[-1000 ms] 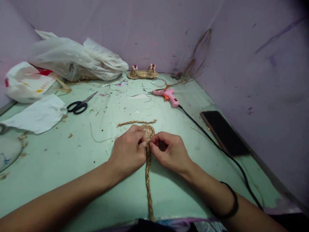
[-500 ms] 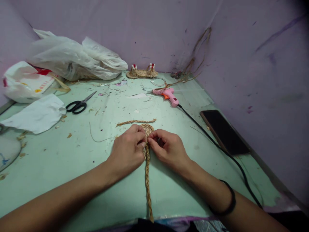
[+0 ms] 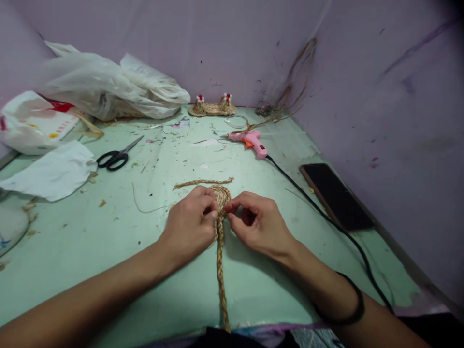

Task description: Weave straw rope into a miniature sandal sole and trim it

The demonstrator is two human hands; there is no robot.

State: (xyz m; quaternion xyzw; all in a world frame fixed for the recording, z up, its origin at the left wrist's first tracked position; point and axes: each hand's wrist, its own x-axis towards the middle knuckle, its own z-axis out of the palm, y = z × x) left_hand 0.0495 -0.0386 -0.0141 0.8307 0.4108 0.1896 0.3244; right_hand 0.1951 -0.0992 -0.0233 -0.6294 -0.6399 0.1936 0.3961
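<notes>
A coiled piece of braided straw (image 3: 220,194) lies flat at the middle of the table, partly hidden by my left hand (image 3: 193,217). That hand is closed on the coil's left side, thumb and fingers pressed to it. From the coil a loose length of braid (image 3: 221,270) runs straight toward the table's near edge. My right hand (image 3: 256,221) is at the coil's right side, its thumb and forefinger slightly apart beside the braid. A short separate braid (image 3: 203,182) lies just beyond the coil.
A pink glue gun (image 3: 250,141) with a black cord lies behind, near a phone (image 3: 335,195) at the right. Scissors (image 3: 115,157), white paper (image 3: 54,171) and plastic bags (image 3: 116,87) are on the left. A woven piece with beaded flowers (image 3: 212,109) stands by the wall.
My right hand has moved slightly right, and its thumb and forefinger have parted a little. My left hand keeps its grip on the coil. The whole view has shifted slightly.
</notes>
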